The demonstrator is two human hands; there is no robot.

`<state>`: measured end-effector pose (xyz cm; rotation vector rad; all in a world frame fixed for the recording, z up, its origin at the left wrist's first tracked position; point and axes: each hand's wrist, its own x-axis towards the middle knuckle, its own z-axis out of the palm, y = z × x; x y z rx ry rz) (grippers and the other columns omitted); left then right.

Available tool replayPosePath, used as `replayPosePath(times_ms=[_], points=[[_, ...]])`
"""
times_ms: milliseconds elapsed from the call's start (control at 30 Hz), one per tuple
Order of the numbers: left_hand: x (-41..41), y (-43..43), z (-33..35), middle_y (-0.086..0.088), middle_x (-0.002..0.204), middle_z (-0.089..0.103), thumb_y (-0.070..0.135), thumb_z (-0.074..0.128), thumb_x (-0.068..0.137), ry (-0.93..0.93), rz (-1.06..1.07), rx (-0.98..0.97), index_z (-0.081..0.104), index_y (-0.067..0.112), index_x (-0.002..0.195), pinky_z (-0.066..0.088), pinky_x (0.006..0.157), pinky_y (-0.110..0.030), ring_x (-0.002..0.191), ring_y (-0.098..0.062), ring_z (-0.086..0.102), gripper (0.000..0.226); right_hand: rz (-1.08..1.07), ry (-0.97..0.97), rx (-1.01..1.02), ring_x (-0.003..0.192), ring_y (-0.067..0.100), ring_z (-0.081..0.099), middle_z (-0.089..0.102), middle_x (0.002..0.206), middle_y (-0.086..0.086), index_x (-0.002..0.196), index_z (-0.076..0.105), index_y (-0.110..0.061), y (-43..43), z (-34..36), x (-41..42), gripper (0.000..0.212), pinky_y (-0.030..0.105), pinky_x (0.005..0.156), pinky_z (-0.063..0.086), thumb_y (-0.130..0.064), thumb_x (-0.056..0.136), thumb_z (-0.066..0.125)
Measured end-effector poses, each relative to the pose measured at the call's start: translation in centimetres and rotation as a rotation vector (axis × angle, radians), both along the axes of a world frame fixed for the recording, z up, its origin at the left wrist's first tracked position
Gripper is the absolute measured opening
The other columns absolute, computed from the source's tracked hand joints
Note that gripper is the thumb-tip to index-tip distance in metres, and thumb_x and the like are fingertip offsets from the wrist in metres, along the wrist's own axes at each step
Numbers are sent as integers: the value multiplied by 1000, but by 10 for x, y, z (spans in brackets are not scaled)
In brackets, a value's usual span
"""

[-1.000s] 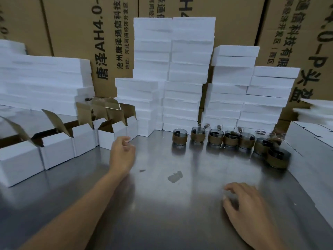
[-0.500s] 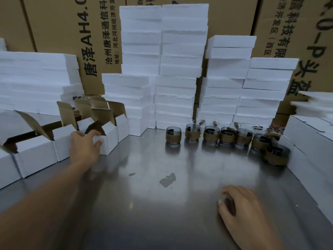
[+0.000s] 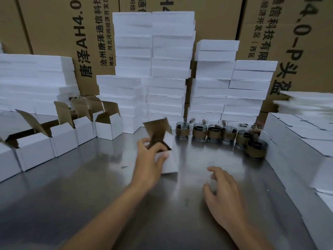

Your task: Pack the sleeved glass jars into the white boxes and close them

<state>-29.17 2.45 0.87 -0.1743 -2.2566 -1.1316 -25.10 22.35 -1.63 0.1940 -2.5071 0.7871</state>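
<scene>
My left hand [image 3: 149, 165] grips one open white box [image 3: 169, 165] by its rim, mid-tabletop [image 3: 108, 186]. My right hand [image 3: 223, 195] hovers, fingers [image 3: 216, 171] relaxed, holding nothing. The sleeved jars [image 3: 199, 132] stand unpacked in a row behind. More open boxes [image 3: 106, 127] wait at left. I judge most packing remains.

My left hand [image 3: 151, 159] is gripping an open white box [image 3: 169, 164] by its rim, its brown flap standing up beyond the fingers. My right hand [image 3: 223, 193] is hovering over the worktop [image 3: 90, 195], fingers loosely curled. Sleeved glass jars [image 3: 214, 132] are standing in a row beyond it, and more open boxes [image 3: 64, 139] are sitting left of my left hand.
</scene>
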Motion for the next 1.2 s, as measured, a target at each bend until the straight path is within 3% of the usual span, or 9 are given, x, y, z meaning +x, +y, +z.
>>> replayPosePath(times_ms=[200, 400, 500, 600, 700, 833, 900, 1033, 1200], points=[[15, 64, -5, 12, 128, 25, 29, 59, 90, 57, -134, -123, 59, 30, 90, 33, 88, -19, 124, -10, 33, 1, 39, -17, -169, 107, 17, 54, 52, 125, -5, 140, 29, -27, 2, 1, 0, 67, 36, 89, 46, -23, 83, 63], [14, 82, -6, 8, 134, 27, 29, 59, 90, 78, -164, -149, 60, 29, 95, 42, 92, -23, 124, -11, 36, 5, 43, -55, -182, 107, 18, 56, 50, 131, -3, 142, 23, -25, 3, 1, -4, 70, 30, 83, 46, -24, 84, 63], [12, 79, -10, 10, 133, 28, 31, 59, 90, 108, -179, -139, 60, 32, 99, 36, 94, -14, 124, -7, 35, 9, 27, -57, -177, 104, 20, 57, 51, 128, -2, 142, 24, -23, 2, 1, -3, 70, 34, 83, 48, -21, 83, 62], [11, 71, -4, 18, 123, 27, 35, 50, 94, 185, -201, -78, 57, 38, 105, 26, 88, 2, 116, 15, 30, 14, 13, -76, -168, 105, 21, 56, 51, 127, -1, 142, 22, -23, 1, 1, -3, 72, 39, 85, 49, -20, 83, 63], [-6, 55, 6, 5, 117, 39, 29, 38, 95, 300, -131, 36, 53, 28, 114, 27, 84, 5, 107, 19, 37, 24, 7, -125, -148, 112, 19, 51, 46, 134, -3, 144, 13, -27, 0, 1, -3, 74, 37, 93, 46, -26, 86, 60], [-57, 27, 12, 2, 118, 37, 13, 40, 97, 180, 16, 129, 45, 23, 119, 27, 73, 9, 94, 29, 35, 25, -18, -156, -87, 114, 12, 50, 40, 138, -7, 144, 3, -31, 1, 2, -5, 77, 28, 96, 44, -32, 88, 56], [-85, 11, 7, 1, 122, 32, 9, 42, 96, 52, 100, 111, 43, 24, 124, 33, 67, 4, 89, 23, 41, 32, -42, -171, -57, 116, 8, 48, 39, 139, -10, 144, -2, -31, 1, 2, -8, 80, 24, 98, 42, -34, 89, 55], [-132, -15, -10, -7, 138, 23, 12, 56, 89, -164, 157, 4, 35, 25, 138, 39, 95, -29, 125, -22, 36, 54, -40, -255, -14, 118, 4, 44, 33, 140, -13, 143, -11, -30, 2, 1, -18, 86, 17, 99, 36, -39, 88, 55], [-170, -27, -24, -13, 150, 12, 24, 63, 88, -294, 174, -128, 24, 36, 144, 31, 107, -41, 138, -30, 20, 70, -51, -364, -58, 121, 6, 43, 32, 140, -12, 144, -6, -29, 6, -4, -34, 93, 19, 102, 36, -41, 83, 63]])
